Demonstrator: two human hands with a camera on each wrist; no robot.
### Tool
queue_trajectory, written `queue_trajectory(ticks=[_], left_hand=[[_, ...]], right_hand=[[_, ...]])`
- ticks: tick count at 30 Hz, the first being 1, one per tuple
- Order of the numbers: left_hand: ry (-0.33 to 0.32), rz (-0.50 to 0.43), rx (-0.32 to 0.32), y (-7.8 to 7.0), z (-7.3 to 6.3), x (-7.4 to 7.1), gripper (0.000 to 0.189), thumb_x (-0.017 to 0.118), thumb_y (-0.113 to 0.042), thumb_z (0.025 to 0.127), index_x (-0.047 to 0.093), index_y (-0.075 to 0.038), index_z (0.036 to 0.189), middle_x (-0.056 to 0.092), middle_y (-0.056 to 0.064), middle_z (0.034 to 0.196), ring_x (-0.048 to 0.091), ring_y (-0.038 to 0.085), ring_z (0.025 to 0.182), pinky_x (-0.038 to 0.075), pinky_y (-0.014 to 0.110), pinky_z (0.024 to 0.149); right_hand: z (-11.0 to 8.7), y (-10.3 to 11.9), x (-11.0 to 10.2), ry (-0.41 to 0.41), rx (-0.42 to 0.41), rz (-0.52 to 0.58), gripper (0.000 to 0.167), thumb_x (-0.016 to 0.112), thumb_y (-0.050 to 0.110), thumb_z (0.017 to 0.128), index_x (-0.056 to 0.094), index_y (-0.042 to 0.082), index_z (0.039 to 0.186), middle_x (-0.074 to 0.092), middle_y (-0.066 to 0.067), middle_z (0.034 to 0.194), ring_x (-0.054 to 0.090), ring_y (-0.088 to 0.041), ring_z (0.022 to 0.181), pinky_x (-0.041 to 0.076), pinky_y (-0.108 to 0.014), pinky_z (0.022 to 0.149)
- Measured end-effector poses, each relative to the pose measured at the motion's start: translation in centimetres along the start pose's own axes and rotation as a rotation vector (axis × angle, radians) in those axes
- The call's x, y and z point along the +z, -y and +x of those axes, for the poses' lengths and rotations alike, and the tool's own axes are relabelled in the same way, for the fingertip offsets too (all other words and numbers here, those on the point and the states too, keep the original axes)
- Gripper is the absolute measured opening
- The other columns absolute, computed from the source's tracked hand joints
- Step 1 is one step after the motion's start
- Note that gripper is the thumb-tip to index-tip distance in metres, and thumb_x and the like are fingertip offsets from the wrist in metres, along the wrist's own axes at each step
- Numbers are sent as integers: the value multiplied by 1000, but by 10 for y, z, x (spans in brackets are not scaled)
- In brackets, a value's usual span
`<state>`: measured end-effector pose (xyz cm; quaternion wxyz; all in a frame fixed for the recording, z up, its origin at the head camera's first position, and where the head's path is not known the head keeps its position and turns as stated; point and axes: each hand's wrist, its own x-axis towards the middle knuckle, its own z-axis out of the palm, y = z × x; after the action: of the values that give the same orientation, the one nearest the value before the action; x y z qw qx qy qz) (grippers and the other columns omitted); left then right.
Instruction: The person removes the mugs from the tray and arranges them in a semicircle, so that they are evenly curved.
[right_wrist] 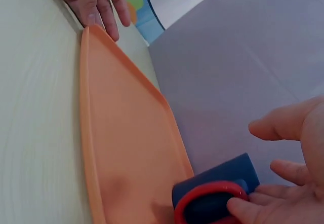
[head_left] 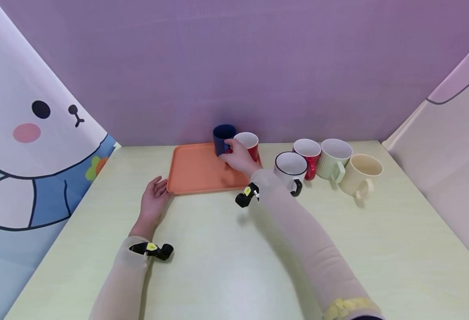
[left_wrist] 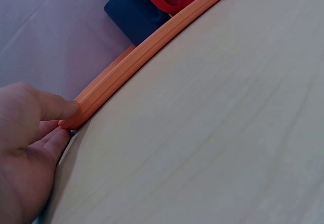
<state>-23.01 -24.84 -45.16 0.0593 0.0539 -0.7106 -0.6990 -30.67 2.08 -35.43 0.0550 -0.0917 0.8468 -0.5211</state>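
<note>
My left hand (head_left: 154, 200) is at the near left corner of an orange tray (head_left: 202, 175); its thumb touches the corner while the other fingers lie loosely along the side. On the tray's back right part stand a navy blue mug (head_left: 219, 138) and a red mug (head_left: 252, 144) with a white inside. Over these two is my right hand (head_left: 240, 158), thumb spread away from the fingers. In the right wrist view its fingertips are right at the red handle (right_wrist: 223, 186), in front of the navy mug. The right hand partly hides both mugs in the head view.
Right of the tray stand a white mug (head_left: 288, 171) with a black rim, another red mug (head_left: 308, 153), a pale green ribbed mug (head_left: 329, 162) and a cream mug (head_left: 356, 175). A purple curtain (head_left: 218, 66) hangs behind the table (head_left: 218, 249).
</note>
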Motion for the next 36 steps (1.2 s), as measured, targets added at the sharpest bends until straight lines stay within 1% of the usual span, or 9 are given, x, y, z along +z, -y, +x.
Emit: queue_trajectory(ticks=[3, 5, 12, 16, 24, 27, 29, 35, 36], left_hand=[[1, 6, -2, 0, 0, 0, 69, 52, 16, 93, 19, 7, 153, 35, 29, 151, 37, 36, 140, 39, 31, 113], [-2, 3, -3, 0, 0, -1, 69, 53, 16, 93, 19, 7, 153, 36, 29, 150, 38, 36, 140, 39, 31, 113], [0, -11, -13, -2, -1, -2, 70, 52, 17, 93, 17, 7, 154, 33, 30, 152, 36, 36, 141, 36, 33, 115], [0, -16, -18, -3, -2, -2, 70, 52, 17, 94, 17, 6, 154, 33, 29, 152, 36, 35, 141, 35, 34, 116], [3, -18, -32, -2, -2, -2, 73, 52, 17, 94, 14, 5, 155, 30, 29, 154, 34, 35, 142, 33, 36, 117], [0, -20, -32, -2, -1, -2, 72, 52, 16, 94, 15, 4, 155, 31, 28, 154, 35, 33, 142, 33, 36, 117], [0, -16, -31, -2, -1, -2, 72, 51, 16, 94, 15, 5, 155, 31, 28, 154, 35, 34, 142, 33, 36, 117], [0, -10, -21, 1, 1, 0, 70, 51, 17, 94, 18, 6, 154, 34, 29, 152, 36, 35, 141, 37, 33, 114], [1, -12, -19, 1, 1, 0, 69, 51, 17, 94, 18, 6, 154, 34, 28, 152, 37, 35, 141, 37, 32, 114]], right_hand=[[2, 1, 2, 21, 13, 11, 64, 64, 9, 93, 37, 2, 151, 49, -17, 143, 62, -39, 101, 50, -34, 101], [4, 3, 2, 36, 31, 41, 64, 64, 10, 94, 36, 3, 151, 49, -17, 143, 62, -43, 99, 52, -35, 98], [12, 15, -6, 59, 157, 163, 64, 65, 16, 96, 36, 5, 152, 38, -12, 155, 45, -29, 133, 47, -36, 107], [16, 19, -9, 79, 214, 293, 62, 61, 16, 98, 34, 4, 153, 34, -10, 158, 43, -31, 136, 47, -39, 107], [23, 18, -10, 96, 234, 584, 54, 48, 6, 104, 29, -2, 154, 26, -12, 161, 30, -32, 145, 37, -41, 114], [24, 17, -8, 98, 249, 668, 56, 47, 6, 104, 25, -1, 155, 30, -14, 159, 34, -33, 143, 36, -40, 115], [33, 1, -5, 123, 207, 742, 53, 55, 6, 101, 37, -2, 150, 40, -13, 154, 43, -29, 138, 42, -37, 111], [32, -4, 9, 133, 238, 738, 41, 54, 5, 101, 52, -2, 141, 34, -7, 158, 39, -25, 140, 41, -40, 112], [22, 10, 9, 142, 249, 577, 41, 49, 4, 103, 48, -3, 144, 31, -8, 159, 35, -27, 143, 37, -41, 115]])
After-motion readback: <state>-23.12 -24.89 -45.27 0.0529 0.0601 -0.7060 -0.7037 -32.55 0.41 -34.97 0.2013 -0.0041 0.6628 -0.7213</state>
